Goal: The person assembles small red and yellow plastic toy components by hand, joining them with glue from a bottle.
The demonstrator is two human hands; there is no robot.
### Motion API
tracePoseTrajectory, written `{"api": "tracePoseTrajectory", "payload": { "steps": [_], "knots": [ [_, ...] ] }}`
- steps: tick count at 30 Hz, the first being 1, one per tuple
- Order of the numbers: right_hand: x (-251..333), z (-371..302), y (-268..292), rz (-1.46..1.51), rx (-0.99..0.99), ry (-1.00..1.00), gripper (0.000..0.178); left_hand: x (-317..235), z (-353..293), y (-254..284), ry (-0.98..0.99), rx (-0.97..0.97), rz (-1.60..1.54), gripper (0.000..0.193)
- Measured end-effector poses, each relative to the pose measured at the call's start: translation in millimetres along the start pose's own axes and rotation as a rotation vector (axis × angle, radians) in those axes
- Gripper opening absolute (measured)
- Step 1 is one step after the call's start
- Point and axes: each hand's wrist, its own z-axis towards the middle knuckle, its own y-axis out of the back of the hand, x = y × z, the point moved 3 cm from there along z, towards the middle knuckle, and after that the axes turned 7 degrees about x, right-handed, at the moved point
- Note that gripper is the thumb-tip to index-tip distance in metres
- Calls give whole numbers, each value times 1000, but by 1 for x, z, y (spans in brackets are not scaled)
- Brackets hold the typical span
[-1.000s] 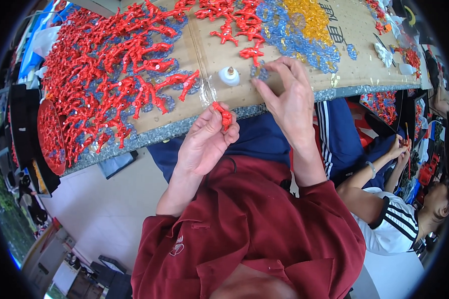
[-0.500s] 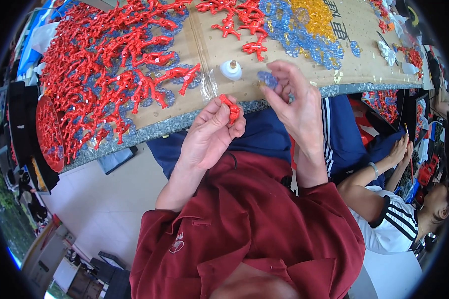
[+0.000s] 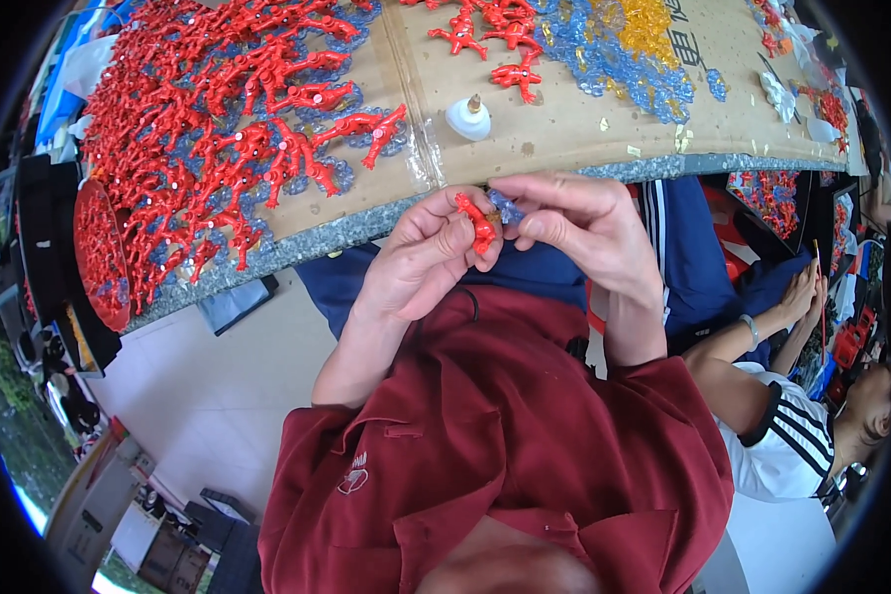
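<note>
Between the thumb and fingers of my left hand [image 3: 421, 255] is a small red toy figure [image 3: 478, 226]. My right hand [image 3: 599, 233] pinches a clear blue plastic piece [image 3: 506, 208] right beside the figure; whether the two touch is hard to make out. Both hands are close together just off the table's near edge. A white squeeze bottle [image 3: 468, 118] with a narrow brownish tip stands on the cardboard beyond them. Several more red figures [image 3: 515, 76] lie past the bottle, and a pile of clear blue pieces [image 3: 614, 59] is to their right.
A large heap of red figures [image 3: 198, 129], many with blue pieces, covers the table's left side. Clear yellow pieces [image 3: 643, 35] lie at the back. Cardboard [image 3: 564, 129] covers the stone-edged table. On the right sits another person [image 3: 762, 396] in a white shirt, hands around a thin stick.
My right hand has come left and down, bringing the blue piece up to the red figure. My left hand still holds the figure, now turned slightly. The view has shifted a little.
</note>
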Motion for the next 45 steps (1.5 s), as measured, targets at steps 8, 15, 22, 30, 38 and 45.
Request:
{"api": "tracePoseTrajectory", "payload": {
  "steps": [8, 15, 22, 30, 38, 45],
  "knots": [
    [-14, -8, -2, 383, -95, 55, 18, -5, 2, 0, -244, -88, 263, 20],
    [-20, -9, -8, 403, -168, 147, 16, -6, 3, -5, -381, -104, 418, 20],
    [-19, -10, -14, 410, -193, 117, 16, -7, 2, -3, -410, -100, 454, 18],
    [-16, -12, -24, 305, -229, 128, 17, -7, 2, -2, -473, -105, 487, 18],
    [6, -18, -29, -383, -361, 397, 19, -12, 6, 7, -511, 14, 637, 17],
    [8, -20, -33, -558, -371, 513, 24, -15, 8, 7, -580, 83, 733, 12]
  ]
}}
